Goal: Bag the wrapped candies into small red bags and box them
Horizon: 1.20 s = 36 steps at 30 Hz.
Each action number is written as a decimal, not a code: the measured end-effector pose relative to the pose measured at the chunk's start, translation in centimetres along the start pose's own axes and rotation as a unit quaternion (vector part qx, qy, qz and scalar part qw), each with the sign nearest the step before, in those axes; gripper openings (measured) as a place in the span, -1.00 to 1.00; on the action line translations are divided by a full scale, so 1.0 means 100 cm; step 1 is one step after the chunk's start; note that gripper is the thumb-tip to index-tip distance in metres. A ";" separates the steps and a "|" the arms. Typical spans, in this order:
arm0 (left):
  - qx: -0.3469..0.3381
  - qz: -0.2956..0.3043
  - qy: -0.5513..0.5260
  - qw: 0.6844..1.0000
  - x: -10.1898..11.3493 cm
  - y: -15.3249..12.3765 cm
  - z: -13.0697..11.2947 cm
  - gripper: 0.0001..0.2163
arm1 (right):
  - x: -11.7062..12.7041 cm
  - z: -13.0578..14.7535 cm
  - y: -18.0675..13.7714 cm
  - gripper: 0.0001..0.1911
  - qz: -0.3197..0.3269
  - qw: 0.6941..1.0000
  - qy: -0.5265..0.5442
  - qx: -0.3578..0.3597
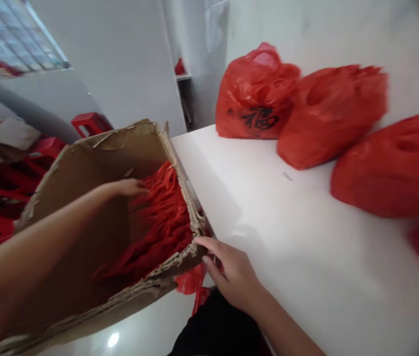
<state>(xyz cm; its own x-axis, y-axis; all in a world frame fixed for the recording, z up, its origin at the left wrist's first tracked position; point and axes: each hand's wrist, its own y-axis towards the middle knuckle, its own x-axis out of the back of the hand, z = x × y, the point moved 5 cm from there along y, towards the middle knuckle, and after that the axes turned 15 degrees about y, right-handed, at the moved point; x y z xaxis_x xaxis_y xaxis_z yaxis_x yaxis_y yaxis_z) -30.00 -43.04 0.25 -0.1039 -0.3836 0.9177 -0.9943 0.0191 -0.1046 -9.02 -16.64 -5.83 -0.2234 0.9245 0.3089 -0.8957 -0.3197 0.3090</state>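
Red tassel strands (161, 222) lie heaped against the wall of a tilted cardboard box (94, 163) leaning on the counter's (287, 247) left edge, seemingly tipped for reach. The left hand (128, 188), arm stretched in, rests on them with its fingers loosely extended. The right hand (231, 277) braces the box's near corner, fingers half curled, grip unclear. Red bags (256, 94) sit along the far edge.

L hand (130, 188) stretched fwd, arm extended, fingers flat, R hand (231, 274) palm down, fingers loosely spread

The near red bag (395, 165) is running off the right edge, blurring; red strands (161, 217) in the cardboard box (83, 207) are hiding the fingertips of the left hand (128, 188) from me.
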 end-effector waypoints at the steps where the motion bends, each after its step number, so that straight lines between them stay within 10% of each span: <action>1: -0.022 0.002 0.022 1.000 0.015 0.011 -0.015 -0.75 | 0.000 0.002 0.001 -0.55 0.002 1.000 -0.005 -0.003; 7: -0.261 -0.058 -0.015 0.964 0.055 -0.003 -0.175 -0.58 | 0.012 0.014 -0.008 -0.47 0.039 0.993 -0.107 -0.035; 12: -0.451 0.162 0.063 0.875 -0.049 -0.084 -0.307 -0.55 | 0.073 0.043 -0.073 -0.67 0.064 0.967 -0.233 -0.079; 18: -0.564 0.338 0.078 0.750 -0.176 -0.186 -0.403 -0.54 | 0.179 0.137 -0.218 -0.75 -0.240 0.923 -0.277 -0.119; 22: -0.583 0.369 -0.038 0.723 -0.231 -0.255 -0.453 -0.51 | 0.225 0.170 -0.323 -0.78 -0.488 0.775 -0.356 -0.184; 25: -0.606 0.329 -0.099 0.718 -0.260 -0.305 -0.480 -0.48 | 0.235 0.150 -0.384 -0.63 -0.536 0.669 -0.408 -0.314; 29: -0.640 0.286 -0.151 0.697 -0.276 -0.361 -0.490 -0.54 | 0.218 0.118 -0.417 -0.72 -0.507 0.678 -0.375 -0.377; 36: -0.668 0.317 -0.146 0.657 -0.280 -0.383 -0.489 -0.86 | 0.194 0.166 -0.432 -0.76 -0.633 0.689 -0.313 -0.163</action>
<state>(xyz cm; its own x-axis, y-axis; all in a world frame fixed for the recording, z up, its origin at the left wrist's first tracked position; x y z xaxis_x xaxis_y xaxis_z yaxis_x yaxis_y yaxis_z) 9.92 12.11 -2.68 -0.6924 -0.0637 0.7187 0.0942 0.9796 0.1776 31.71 11.60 1.77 0.9345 0.1163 0.3366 -0.2823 0.8180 0.5012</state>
